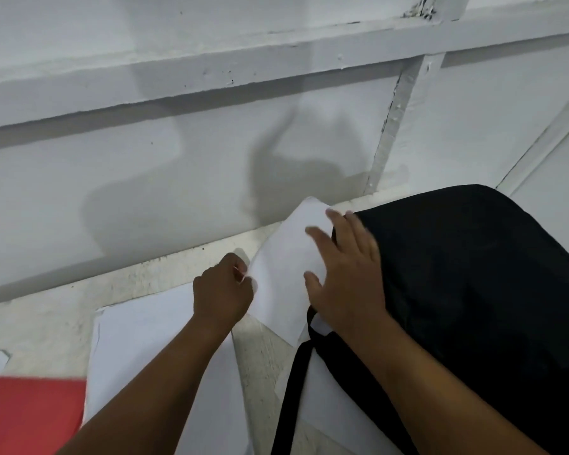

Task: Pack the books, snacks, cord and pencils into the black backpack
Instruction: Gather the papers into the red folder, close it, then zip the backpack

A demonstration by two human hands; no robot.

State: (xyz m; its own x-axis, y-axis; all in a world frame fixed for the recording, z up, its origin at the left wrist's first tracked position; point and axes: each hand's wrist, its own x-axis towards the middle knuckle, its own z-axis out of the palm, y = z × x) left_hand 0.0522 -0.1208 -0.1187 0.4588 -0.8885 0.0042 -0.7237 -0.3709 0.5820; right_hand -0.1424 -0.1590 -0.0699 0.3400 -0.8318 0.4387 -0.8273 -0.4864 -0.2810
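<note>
One white book (286,274) is pinched at its edge by the left hand (222,289) and pressed by the spread right hand (345,277) beside one black backpack (473,274), with one white sheet (151,339) and one red folder (30,412) lying on the desk (46,323) left of both hands.

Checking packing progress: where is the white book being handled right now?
In the head view, the white book sits centre frame, tilted against the black backpack's left edge, pinched by the left hand with the right hand flat on it.
</note>
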